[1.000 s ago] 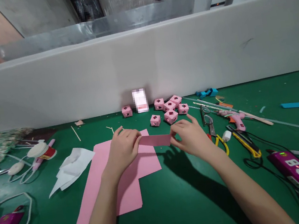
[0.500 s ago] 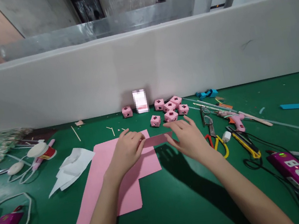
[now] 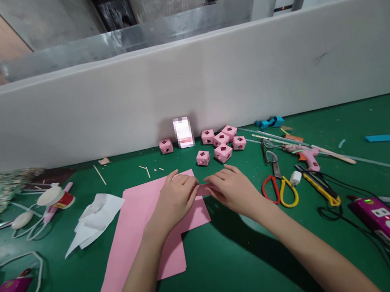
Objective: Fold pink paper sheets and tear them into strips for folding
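Between my two hands is a narrow pink paper strip (image 3: 203, 190), mostly hidden by fingers. My left hand (image 3: 178, 193) is closed on its left end, above the pink paper sheets (image 3: 136, 244). My right hand (image 3: 231, 187) pinches the other end, over the green table (image 3: 232, 268). Beyond the hands stand several folded pink paper boxes (image 3: 223, 153) with dark diamond-shaped openings. One more pink box (image 3: 166, 146) sits apart on the left, beside a blurred white card or screen (image 3: 183, 132).
To the right lie scissors (image 3: 279, 187) with red and yellow handles, a yellow cutter (image 3: 322, 187), a pink glue gun (image 3: 305, 154) and a purple power strip (image 3: 387, 224). White tissue (image 3: 97, 218) and a paper cup (image 3: 55, 197) are on the left. A pale partition (image 3: 100, 106) borders the back.
My right hand has moved left and slightly down, and my left hand a little right. They are closer together, so less of the strip shows. The scissors' red handle is now uncovered.
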Demonstrator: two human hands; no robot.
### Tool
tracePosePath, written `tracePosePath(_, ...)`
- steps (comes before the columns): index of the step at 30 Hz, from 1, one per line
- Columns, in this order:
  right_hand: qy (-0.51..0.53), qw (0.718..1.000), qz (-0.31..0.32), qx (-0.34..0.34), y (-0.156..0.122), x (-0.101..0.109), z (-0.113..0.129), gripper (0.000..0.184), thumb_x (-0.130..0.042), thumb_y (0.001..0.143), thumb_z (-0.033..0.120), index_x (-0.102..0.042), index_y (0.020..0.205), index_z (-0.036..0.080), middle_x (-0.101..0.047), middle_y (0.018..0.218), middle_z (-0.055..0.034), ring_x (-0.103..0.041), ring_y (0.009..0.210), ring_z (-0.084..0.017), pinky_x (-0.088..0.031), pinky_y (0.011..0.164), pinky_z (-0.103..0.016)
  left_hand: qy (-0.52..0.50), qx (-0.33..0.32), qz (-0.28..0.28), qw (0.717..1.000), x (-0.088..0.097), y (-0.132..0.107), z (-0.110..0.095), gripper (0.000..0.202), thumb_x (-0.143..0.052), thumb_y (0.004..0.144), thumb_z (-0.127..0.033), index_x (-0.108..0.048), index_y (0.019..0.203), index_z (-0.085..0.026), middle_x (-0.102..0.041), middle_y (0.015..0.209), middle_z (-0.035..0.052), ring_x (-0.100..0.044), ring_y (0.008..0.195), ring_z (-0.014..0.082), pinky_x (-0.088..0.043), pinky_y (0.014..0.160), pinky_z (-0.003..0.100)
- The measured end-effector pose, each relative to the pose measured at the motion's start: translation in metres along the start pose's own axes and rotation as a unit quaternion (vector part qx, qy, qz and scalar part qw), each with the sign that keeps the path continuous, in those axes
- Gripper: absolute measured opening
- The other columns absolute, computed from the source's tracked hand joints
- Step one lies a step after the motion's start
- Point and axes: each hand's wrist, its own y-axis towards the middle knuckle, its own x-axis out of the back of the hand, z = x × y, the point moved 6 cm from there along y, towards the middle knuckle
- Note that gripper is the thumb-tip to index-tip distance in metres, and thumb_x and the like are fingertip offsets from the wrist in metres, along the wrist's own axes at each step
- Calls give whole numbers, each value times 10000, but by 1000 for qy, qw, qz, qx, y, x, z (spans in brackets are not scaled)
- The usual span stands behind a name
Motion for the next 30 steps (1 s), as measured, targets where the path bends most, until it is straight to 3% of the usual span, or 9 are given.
tracePosePath(12, -31, 996, 78, 12, 2, -13, 5, 235, -467, 992, 198, -665, 869, 167, -741, 797, -61, -683, 773, -190, -359, 1021, -394, 68, -57, -22, 996, -6, 3, -30, 193, -434, 956, -167, -575, 827, -191, -654, 787, 38, -611, 771, 197, -466, 976, 450)
tracePosePath(17, -31, 995, 90, 3, 2, -11, 5, 221, -485, 981, 198, -677, 874, 171, -747, 790, -59, -692, 761, -186, -376, 1001, -372, 50, -21, -45, 998, -7, 4, -24, 126, -494, 905, -187, -575, 810, -200, -636, 745, 26, -606, 753, 198, -475, 949, 442)
tracePosePath(23, -31, 996, 85, -5, 1, -7, 2, 276, -482, 1007, 300, -698, 879, 186, -740, 755, -63, -682, 720, -177, -399, 941, -337, 60, 0, -41, 997, -8, 5, -11, 138, -495, 880, -164, -572, 773, -206, -635, 711, 16, -600, 724, 188, -469, 965, 434)
tracePosePath(30, -56, 994, 88, -12, 3, -8, -4, 255, -492, 993, 256, -726, 908, 199, -740, 742, -66, -685, 724, -200, -419, 874, -334, 80, 14, -42, 996, -5, 4, 7, 138, -499, 869, -153, -597, 784, -202, -644, 718, 17, -602, 732, 188, -460, 962, 435)
